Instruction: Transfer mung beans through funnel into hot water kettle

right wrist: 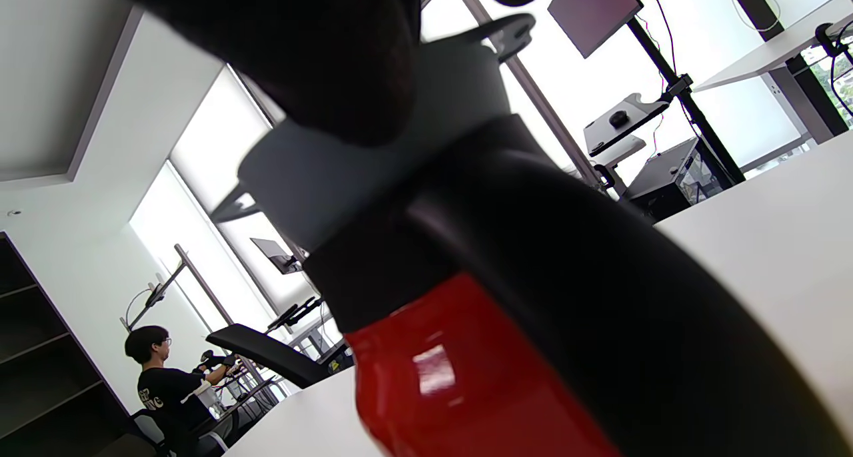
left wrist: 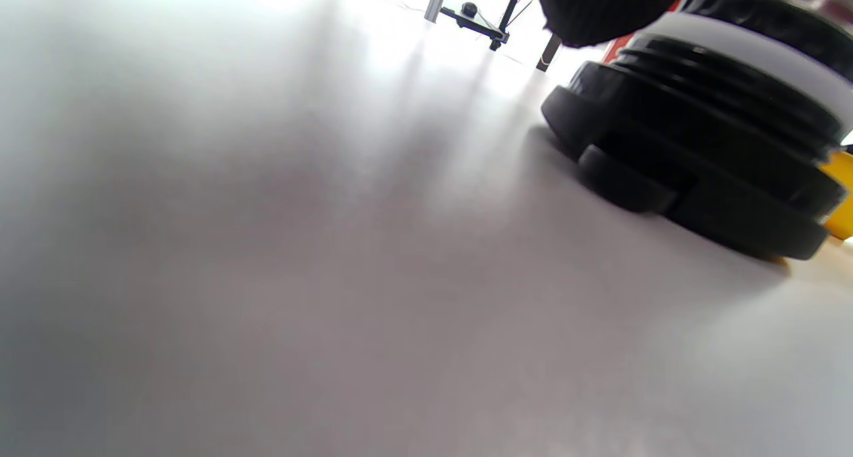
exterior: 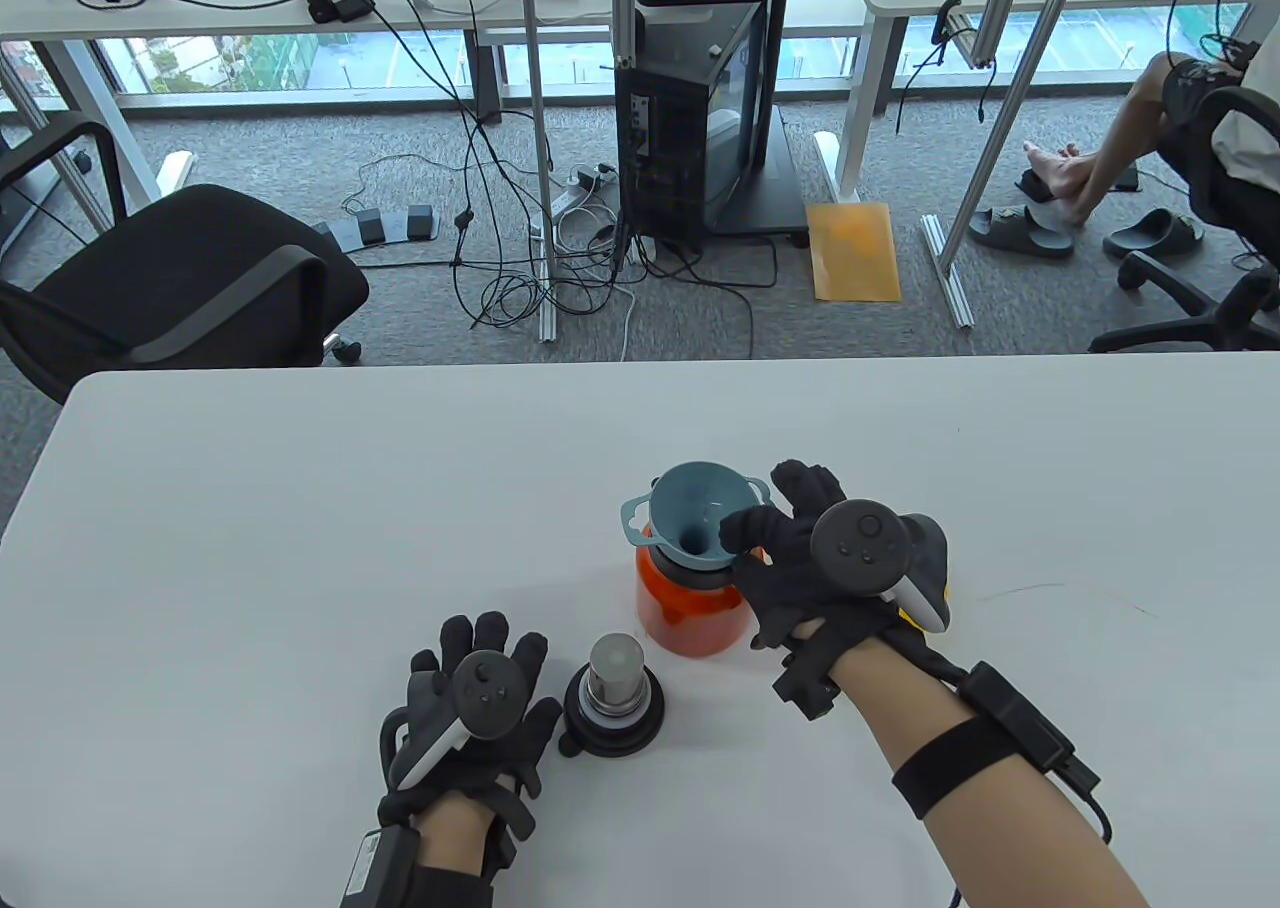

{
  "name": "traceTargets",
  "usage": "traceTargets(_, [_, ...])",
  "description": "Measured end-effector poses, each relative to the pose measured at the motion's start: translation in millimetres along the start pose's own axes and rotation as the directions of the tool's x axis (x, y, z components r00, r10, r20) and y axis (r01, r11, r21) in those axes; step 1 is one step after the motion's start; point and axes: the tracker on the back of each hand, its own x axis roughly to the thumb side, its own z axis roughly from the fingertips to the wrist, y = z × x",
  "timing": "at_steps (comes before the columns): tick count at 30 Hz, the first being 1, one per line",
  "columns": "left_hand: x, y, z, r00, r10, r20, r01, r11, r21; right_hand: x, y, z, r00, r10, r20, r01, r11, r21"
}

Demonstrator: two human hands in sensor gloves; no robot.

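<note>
Nearest me, my left hand (exterior: 470, 713) lies flat on the table (exterior: 250, 548), fingers spread and holding nothing. Just to its right, touching or almost touching my fingertips, stands the lid (exterior: 612, 695) of the kettle, upside down on its black rim with the steel plug pointing up; the left wrist view shows that black rim (left wrist: 693, 177) close by at table level.

Further out and to the right of the lid is the red kettle (exterior: 690, 608), upright, mouth open, with the blue funnel (exterior: 695, 518) seated in it, spout down. So the axis I must pour along runs straight up from the funnel's bowl.

My right hand (exterior: 800, 568) is at the kettle's right side, thumb laid on the funnel's near rim and fingers reaching round behind; whether they close on the funnel or the kettle's handle I cannot tell. The right wrist view shows only the dark handle (right wrist: 600, 297) and red wall (right wrist: 453, 390) close beneath the palm.

No mung beans show in any view, so I cannot say which way they lie. I judge the right hand is steadying the funnel, leaving the free left hand to fetch and pour.
</note>
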Motion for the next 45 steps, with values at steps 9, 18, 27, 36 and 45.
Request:
traceTargets(9, [0,0,0,1.0,0.005,0.002,-0.005,1.0,-0.002,-4,-32,4,0.989,-0.145,0.01,0.145,0.985,-0.091])
traceTargets(18, [0,0,0,1.0,0.012,0.002,-0.012,1.0,-0.004,-36,-70,25,0.973,-0.228,-0.037,0.219,0.96,-0.173])
traceTargets(27, [0,0,0,1.0,0.014,0.005,-0.013,1.0,-0.008,-94,-65,65,0.959,-0.218,-0.179,0.184,0.965,-0.189])
traceTargets(36, [0,0,0,1.0,0.012,0.003,-0.012,1.0,-0.009,-139,-44,89,0.92,-0.206,-0.333,0.164,0.975,-0.152])
traceTargets(45, [0,-1,0,1.0,0.012,0.001,-0.012,1.0,-0.012,-151,-26,92,0.893,-0.204,-0.401,0.176,0.979,-0.107])
